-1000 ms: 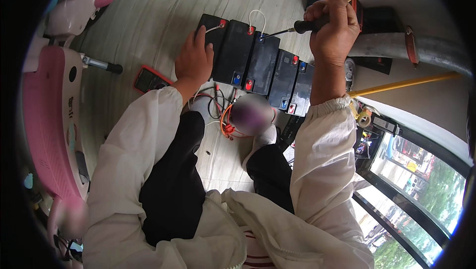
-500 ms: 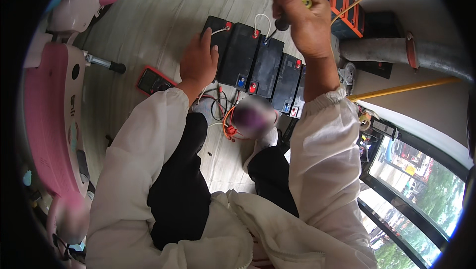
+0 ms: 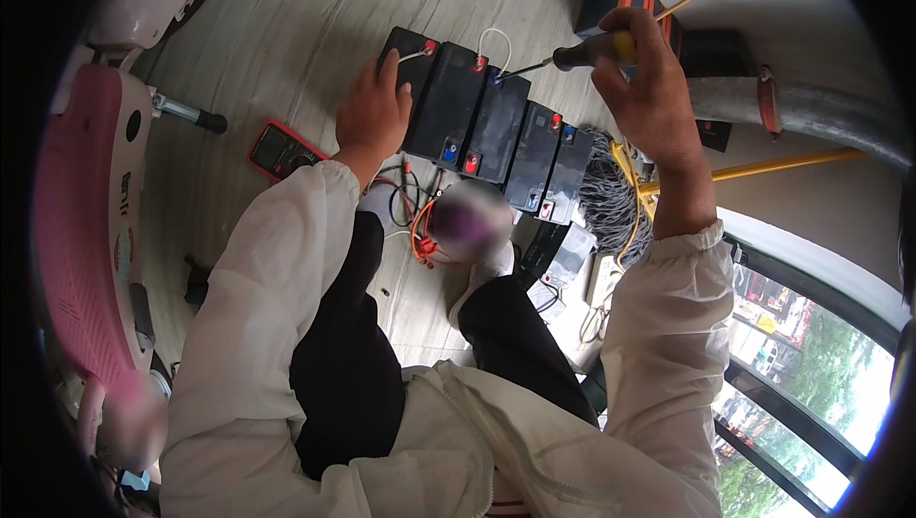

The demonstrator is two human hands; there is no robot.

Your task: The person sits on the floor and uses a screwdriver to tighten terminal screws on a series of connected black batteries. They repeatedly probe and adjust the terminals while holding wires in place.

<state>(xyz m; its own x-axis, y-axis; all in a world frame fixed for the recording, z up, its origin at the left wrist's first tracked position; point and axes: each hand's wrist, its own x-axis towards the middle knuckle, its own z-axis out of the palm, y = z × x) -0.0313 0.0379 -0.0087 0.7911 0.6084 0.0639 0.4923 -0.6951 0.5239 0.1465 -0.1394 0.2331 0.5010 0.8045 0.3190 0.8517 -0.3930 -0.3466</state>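
Observation:
Several black batteries stand in a row on the floor in front of me. My left hand (image 3: 372, 114) lies against the left side of the leftmost battery (image 3: 412, 41), fingers stretched onto its top near a red terminal. In my right hand (image 3: 649, 89) is a screwdriver (image 3: 577, 54), gripped by its dark and yellow handle. Its shaft slants down leftward, with the tip at the blue terminal (image 3: 495, 78) of the third battery (image 3: 502, 127). A white wire (image 3: 496, 31) loops between that battery and the red terminal of the second battery (image 3: 452, 103).
A red multimeter (image 3: 283, 149) lies left of the batteries, with tangled leads (image 3: 420, 222) near my feet. A grey mop head (image 3: 611, 194) and a power strip (image 3: 605, 279) are on the right. A pink and white scooter (image 3: 91, 222) stands at left.
My right hand has moved right and lower, and the screwdriver now slants at a flatter angle, its tip still at the blue terminal. My left hand stays on the leftmost battery.

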